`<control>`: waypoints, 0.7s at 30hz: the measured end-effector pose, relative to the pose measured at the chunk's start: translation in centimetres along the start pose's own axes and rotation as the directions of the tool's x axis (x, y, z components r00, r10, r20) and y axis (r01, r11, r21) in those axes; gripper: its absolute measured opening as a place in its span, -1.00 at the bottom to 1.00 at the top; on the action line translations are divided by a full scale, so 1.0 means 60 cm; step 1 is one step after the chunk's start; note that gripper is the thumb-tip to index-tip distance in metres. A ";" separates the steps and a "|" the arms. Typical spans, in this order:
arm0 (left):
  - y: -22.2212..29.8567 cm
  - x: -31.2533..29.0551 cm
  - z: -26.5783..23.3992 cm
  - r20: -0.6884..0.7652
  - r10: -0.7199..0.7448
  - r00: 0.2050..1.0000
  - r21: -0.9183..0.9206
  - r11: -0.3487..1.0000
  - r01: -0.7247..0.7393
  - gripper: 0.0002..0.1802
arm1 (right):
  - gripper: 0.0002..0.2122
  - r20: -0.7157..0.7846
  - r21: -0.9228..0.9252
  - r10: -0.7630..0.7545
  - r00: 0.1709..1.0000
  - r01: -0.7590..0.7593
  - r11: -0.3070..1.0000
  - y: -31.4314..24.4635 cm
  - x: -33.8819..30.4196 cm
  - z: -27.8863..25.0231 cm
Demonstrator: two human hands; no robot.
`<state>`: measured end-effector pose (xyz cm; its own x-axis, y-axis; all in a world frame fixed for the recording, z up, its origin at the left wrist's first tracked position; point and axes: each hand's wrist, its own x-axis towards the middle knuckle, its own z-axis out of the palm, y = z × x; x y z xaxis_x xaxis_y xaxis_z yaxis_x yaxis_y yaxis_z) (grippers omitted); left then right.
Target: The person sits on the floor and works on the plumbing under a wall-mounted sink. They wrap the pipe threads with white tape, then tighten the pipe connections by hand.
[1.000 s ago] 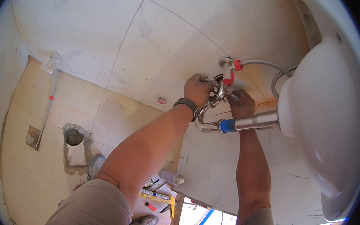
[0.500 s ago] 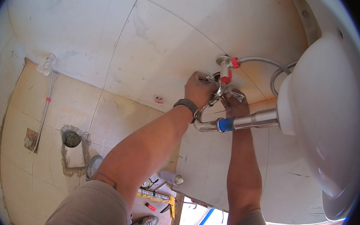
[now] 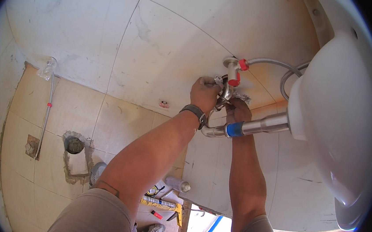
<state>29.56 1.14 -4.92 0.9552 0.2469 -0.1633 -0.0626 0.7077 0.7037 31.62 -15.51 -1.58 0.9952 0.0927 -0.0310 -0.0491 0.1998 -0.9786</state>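
My left hand (image 3: 204,94), with a dark watch at the wrist, is closed on the upper bend of a chrome drain pipe (image 3: 223,97) where it meets the tiled wall. My right hand (image 3: 238,110) grips the same bend from the right, with crumpled clear wrap (image 3: 241,96) at its fingers. The pipe curves down and runs right through a blue band (image 3: 235,129) into the underside of a white basin (image 3: 336,116). Just above my hands sits a chrome angle valve (image 3: 233,70) with red parts and a braided hose.
On the floor below lie a caulking gun (image 3: 164,202), a grey spray can (image 3: 177,184), a red-tipped tool and a round drain hole (image 3: 74,144) in broken tile. A thin pipe (image 3: 49,99) stands at the left wall. My knees and shoe fill the bottom edge.
My right hand has slid left and slightly down along the pipe bend, closer to my left hand. My left hand has stayed on the bend.
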 end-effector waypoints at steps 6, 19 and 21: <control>0.007 -0.026 0.027 -0.066 0.013 0.998 0.078 0.997 -0.008 -0.32 | -0.80 -0.012 -0.078 -0.074 0.997 0.073 0.994 -0.018 -0.020 0.034; 0.007 -0.050 0.029 -0.023 0.294 0.955 0.229 0.932 -0.281 -0.60 | -0.86 0.117 -0.644 -0.464 0.878 0.423 0.637 -0.031 -0.006 0.034; 0.006 -0.043 0.021 -0.040 0.293 0.955 0.191 0.941 -0.281 -0.66 | -0.86 0.145 -0.726 -0.491 0.859 0.430 0.537 -0.037 -0.001 0.034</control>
<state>27.42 -0.11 -3.35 0.8826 0.4696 0.0230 -0.2718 0.4697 0.8400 31.51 -13.95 1.01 0.8668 0.1231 0.4832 0.4624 -0.5609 -0.6867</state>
